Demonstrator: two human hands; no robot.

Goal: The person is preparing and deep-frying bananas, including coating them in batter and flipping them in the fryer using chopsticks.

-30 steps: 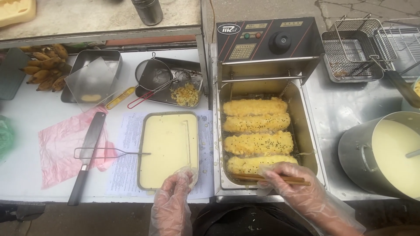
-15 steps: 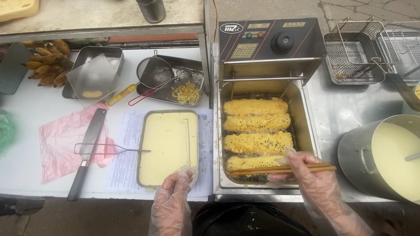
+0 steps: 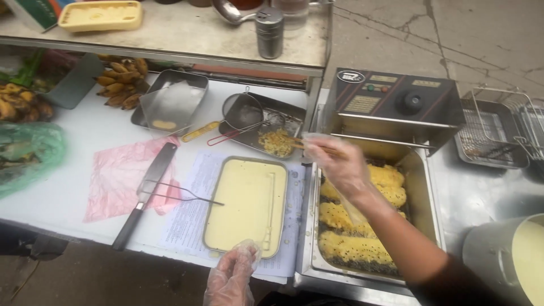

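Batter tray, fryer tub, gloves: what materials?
Batter tray: looks like dull, scuffed grey metal, by its thin rolled rim. Fryer tub: probably stainless steel, brushed and reflective, folded sheet edges. Gloves on left hand and right hand: thin clear plastic film, wrinkled and loose, see-through.
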